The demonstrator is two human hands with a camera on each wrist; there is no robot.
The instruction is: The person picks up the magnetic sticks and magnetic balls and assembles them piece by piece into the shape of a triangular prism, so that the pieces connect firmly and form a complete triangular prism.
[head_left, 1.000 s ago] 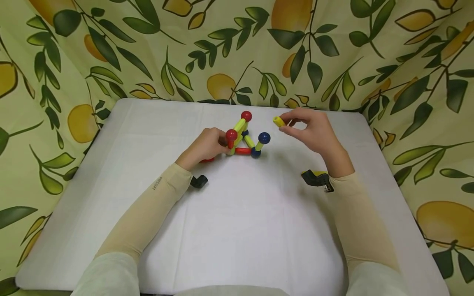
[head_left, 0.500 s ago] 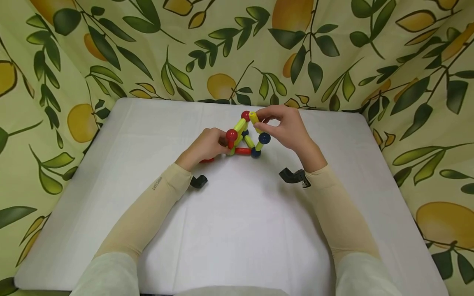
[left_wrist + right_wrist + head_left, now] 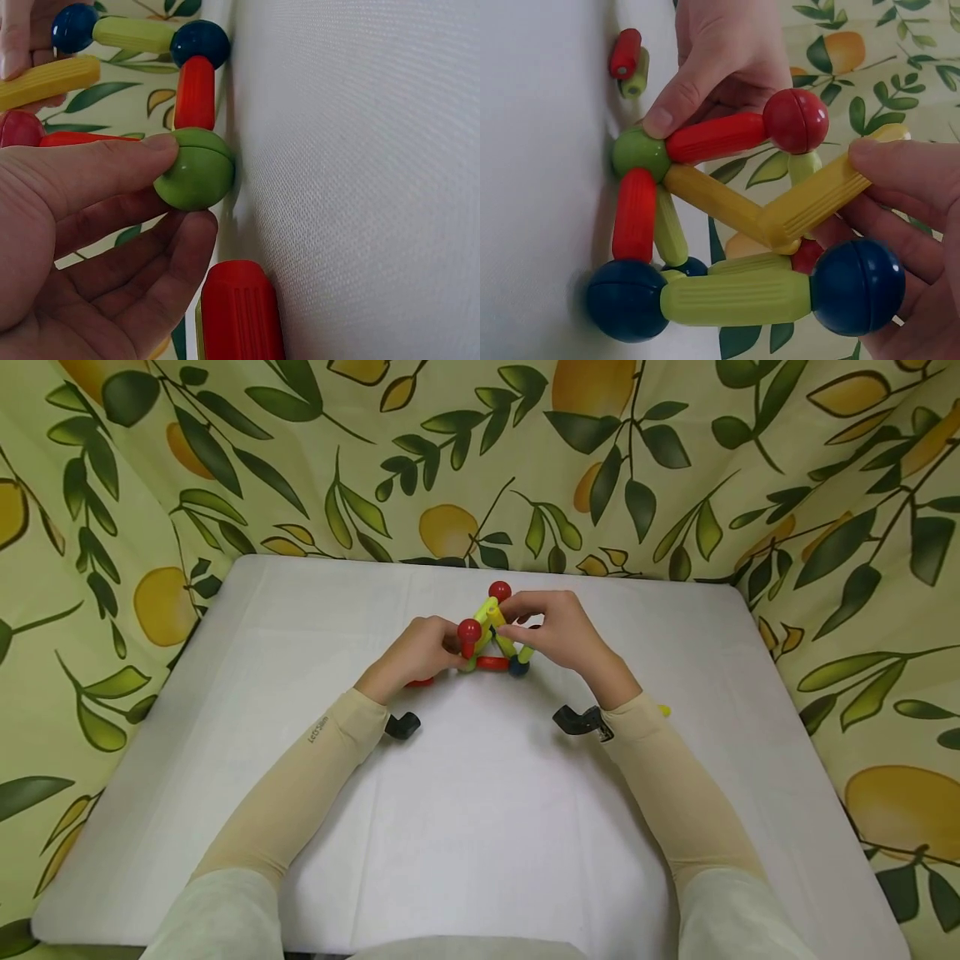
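Note:
A frame of coloured magnetic rods and balls stands on the white table. My left hand [image 3: 420, 652] grips its green ball [image 3: 196, 169] at a bottom corner, between thumb and fingers. From that ball a red rod [image 3: 716, 137] rises to a red ball [image 3: 796, 120]. My right hand [image 3: 562, 631] pinches a yellow rod [image 3: 817, 196] inside the frame. Its far end overlaps the end of a slanted yellow rod [image 3: 712, 196]; whether they touch I cannot tell. Nearer the right wrist camera, a light green rod [image 3: 735, 300] joins two blue balls [image 3: 859, 289].
Behind my left hand lie a loose red rod [image 3: 626, 54] and a light green rod [image 3: 635, 81]. A yellow piece [image 3: 665, 711] shows beside my right sleeve. A leaf-and-fruit patterned cloth [image 3: 450, 460] hangs behind the table [image 3: 465, 827].
My right hand has carried the yellow rod leftward from beside the frame and then lower, into it. My left hand has stayed at the green ball.

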